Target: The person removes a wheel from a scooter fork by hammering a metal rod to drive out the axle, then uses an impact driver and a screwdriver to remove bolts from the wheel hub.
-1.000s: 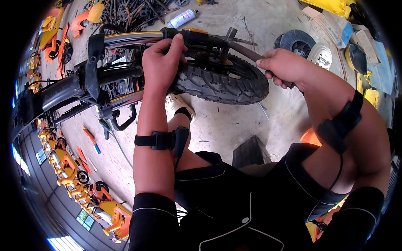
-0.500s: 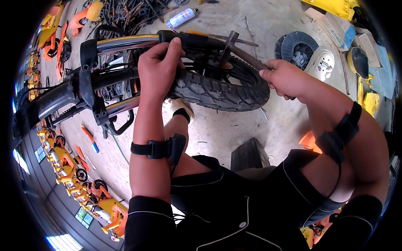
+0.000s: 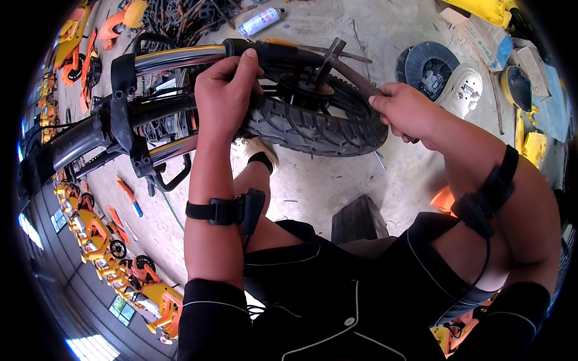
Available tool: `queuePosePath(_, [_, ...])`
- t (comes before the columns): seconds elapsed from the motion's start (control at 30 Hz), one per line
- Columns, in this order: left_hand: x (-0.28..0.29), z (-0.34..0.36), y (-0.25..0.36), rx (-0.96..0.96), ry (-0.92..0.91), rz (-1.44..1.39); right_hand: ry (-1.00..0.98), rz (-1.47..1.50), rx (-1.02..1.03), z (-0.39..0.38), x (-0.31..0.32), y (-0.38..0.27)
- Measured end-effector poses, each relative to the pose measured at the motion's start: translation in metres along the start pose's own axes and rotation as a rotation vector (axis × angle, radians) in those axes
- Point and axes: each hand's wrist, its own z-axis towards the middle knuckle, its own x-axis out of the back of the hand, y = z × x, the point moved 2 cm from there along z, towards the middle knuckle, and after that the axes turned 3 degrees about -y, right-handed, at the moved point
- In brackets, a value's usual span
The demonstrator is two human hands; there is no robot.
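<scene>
A hammer (image 3: 355,77) is in my right hand (image 3: 403,111), its handle wrapped by my fingers. The hammer's head (image 3: 330,60) stands over the hub (image 3: 307,85) of a black wheel with a knobby tyre (image 3: 316,129); whether they touch cannot be told. The wheel lies on its side at the end of a two-legged front fork (image 3: 180,62). My left hand (image 3: 224,93) is closed at the wheel's left side, near the upper fork leg, thumb upward. What its curled fingers grip is hidden behind the hand.
A spray can (image 3: 261,22) and a heap of dark metal parts (image 3: 189,21) lie beyond the fork. To the right are a round black tray-like piece (image 3: 409,63), my white clog (image 3: 463,90) and cardboard (image 3: 478,39). Yellow-orange vehicles (image 3: 90,228) line the left.
The hammer's head has risen slightly away from me and its handle has shifted a little. My left hand has moved slightly left and up; the fork and wheel show a small shift too.
</scene>
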Motion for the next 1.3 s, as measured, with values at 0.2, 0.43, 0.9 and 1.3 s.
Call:
queuePosePath(0.2, [0.0,0.0,0.0,-0.018,-0.003,0.004,0.006,-0.067,0.002,0.004,0.002,-0.002])
queuePosePath(0.43, [-0.003,-0.002,0.004,-0.001,0.06,0.001,0.06,-0.399,0.089,-0.003,0.003,-0.01])
queuePosePath(0.9, [-0.003,-0.003,0.008,0.034,0.062,0.039,0.05,-0.428,-0.022,-0.017,0.013,-0.015])
queuePosePath(1.3, [-0.004,-0.003,0.007,0.044,0.08,0.045,0.024,-0.395,-0.014,-0.025,0.02,-0.02])
